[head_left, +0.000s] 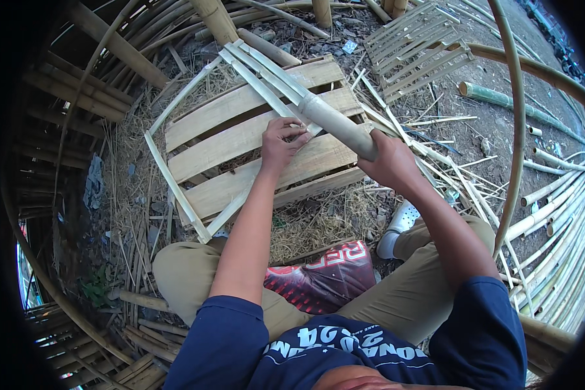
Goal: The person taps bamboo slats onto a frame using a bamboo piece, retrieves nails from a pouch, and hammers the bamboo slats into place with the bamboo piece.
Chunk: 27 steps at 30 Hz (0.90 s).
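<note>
My right hand (389,161) is wrapped round the near end of a short bamboo tube (337,123), which slants away to the left above a slatted wooden platform (240,143). Pale split bamboo strips (266,68) run on from the tube's far end to the platform's far edge. My left hand (283,143) is closed, thumb and fingers pinching a pale bamboo strip (270,97) beside the tube. Part of that strip is hidden by my fingers. A long thin strip (169,172), bent at several corners, goes round the platform's left side and back toward my left forearm.
A slatted bamboo panel (416,49) lies at the far right, near a green bamboo pole (520,107). Many cut poles (552,247) are stacked at right. Upright curved poles (515,130) stand close by. A patterned red-black cloth (325,279) lies between my legs.
</note>
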Tool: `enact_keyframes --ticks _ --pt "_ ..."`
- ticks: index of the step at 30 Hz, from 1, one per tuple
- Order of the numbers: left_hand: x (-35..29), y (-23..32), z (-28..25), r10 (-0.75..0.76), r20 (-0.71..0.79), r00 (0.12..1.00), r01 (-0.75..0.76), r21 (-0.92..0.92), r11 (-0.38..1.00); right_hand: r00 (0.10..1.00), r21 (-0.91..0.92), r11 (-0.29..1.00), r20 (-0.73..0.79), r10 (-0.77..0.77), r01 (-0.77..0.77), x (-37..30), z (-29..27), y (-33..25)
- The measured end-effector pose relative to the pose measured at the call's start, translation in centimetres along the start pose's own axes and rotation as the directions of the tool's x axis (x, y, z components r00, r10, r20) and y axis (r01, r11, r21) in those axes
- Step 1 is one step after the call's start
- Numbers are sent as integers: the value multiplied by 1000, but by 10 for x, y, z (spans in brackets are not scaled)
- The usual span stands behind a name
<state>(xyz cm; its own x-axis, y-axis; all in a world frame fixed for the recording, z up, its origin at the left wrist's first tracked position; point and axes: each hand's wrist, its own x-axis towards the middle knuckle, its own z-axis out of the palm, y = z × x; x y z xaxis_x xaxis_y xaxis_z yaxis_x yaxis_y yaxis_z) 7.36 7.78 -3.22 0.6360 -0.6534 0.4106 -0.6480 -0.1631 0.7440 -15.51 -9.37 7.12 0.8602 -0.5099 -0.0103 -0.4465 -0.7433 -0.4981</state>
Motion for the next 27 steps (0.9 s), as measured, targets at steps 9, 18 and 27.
enact_keyframes --ticks 9,18,27 --pt "-2 8 2 -60 -20 998 61 50 997 996 -54 999 90 3 2 -6 7 -3" --pt "1 -2 -3 32 13 999 -32 34 999 995 282 958 -71 75 -52 -8 6 -16" --pt "0 11 3 -108 -13 994 107 -72 992 999 -44 999 -46 2 -4 -7 -5 -10"
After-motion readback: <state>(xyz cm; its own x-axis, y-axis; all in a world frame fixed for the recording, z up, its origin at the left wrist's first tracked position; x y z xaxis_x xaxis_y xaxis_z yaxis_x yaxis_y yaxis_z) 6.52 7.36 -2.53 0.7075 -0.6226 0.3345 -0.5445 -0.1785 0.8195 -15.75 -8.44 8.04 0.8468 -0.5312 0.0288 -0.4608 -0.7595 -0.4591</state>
